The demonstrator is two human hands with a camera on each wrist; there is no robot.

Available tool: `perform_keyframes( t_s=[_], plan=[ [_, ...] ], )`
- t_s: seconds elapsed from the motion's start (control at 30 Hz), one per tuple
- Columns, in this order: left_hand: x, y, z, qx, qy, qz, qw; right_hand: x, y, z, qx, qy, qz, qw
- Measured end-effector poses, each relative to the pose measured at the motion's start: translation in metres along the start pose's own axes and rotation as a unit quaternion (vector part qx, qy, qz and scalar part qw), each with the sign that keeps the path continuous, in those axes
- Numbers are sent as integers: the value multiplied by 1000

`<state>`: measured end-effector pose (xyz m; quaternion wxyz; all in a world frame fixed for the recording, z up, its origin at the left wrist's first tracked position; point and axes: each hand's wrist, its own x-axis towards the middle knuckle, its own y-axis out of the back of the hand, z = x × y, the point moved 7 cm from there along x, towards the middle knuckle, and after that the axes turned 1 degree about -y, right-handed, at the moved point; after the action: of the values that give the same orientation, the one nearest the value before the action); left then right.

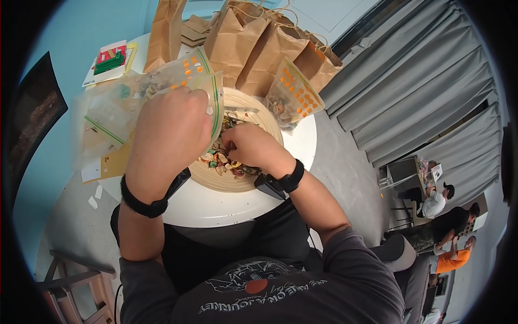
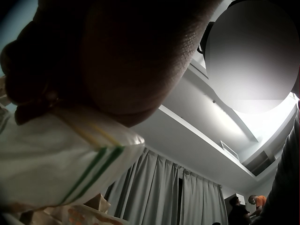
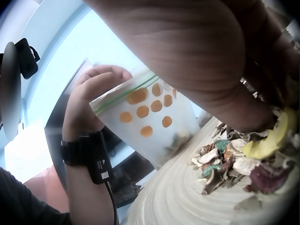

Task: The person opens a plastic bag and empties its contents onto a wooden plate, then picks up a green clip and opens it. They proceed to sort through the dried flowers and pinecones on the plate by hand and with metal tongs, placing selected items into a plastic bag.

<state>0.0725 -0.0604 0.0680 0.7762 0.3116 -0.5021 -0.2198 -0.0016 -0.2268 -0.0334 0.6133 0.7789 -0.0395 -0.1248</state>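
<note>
My left hand [image 1: 172,132] grips the upper edge of a clear zip bag [image 3: 157,124] with a green seal line and orange dots. The bag hangs over the left side of a round wooden tray [image 1: 213,185], with some pieces in its bottom. A pile of potpourri [image 1: 221,161], dried petals in cream, green, red and yellow, lies on the tray. My right hand [image 1: 256,146] reaches down into the pile with curled fingers, its thumb right at a yellow piece [image 3: 272,140] in the right wrist view. Its other fingertips are hidden among the petals.
A filled zip bag [image 1: 291,94] with orange dots stands right of the tray. Brown paper bags [image 1: 229,46] line the back of the white table [image 1: 208,213]. More zip bags [image 1: 110,110] lie at left, near a green and red item [image 1: 110,59]. People [image 1: 434,205] are far right.
</note>
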Motion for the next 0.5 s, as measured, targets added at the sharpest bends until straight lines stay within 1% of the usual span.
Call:
perform_keyframes(
  t_s=[0.07,0.1,0.17,0.2,0.27,0.3,0.33,0.4,0.43,0.47,0.5],
  plan=[
    [0,0,-1,-2,2,1,1000,0,3,1,31,25,32,999],
    [0,0,-1,-1,3,1,1000,0,4,3,30,26,31,999],
    [0,1,-2,-6,4,3,1000,-3,17,4,80,31,68,994],
    [0,1,-3,-6,6,3,1000,-5,23,3,79,33,67,994],
    [-1,-1,-7,-37,26,-2,999,-10,45,5,117,18,124,985],
    [-1,-1,-7,-36,27,-1,999,-10,51,10,95,19,144,985],
    [-1,-1,-7,-37,25,0,999,-12,58,8,95,20,143,985],
    [-1,-1,-8,-36,24,2,999,-21,91,-1,166,35,267,949],
    [-1,-1,-8,-38,20,5,999,-21,98,-2,248,41,300,920],
    [-1,-1,-8,-40,16,9,999,-19,100,-8,249,42,299,920],
    [-1,-1,-8,-40,16,9,999,-19,106,-14,320,62,328,887]
  ],
)
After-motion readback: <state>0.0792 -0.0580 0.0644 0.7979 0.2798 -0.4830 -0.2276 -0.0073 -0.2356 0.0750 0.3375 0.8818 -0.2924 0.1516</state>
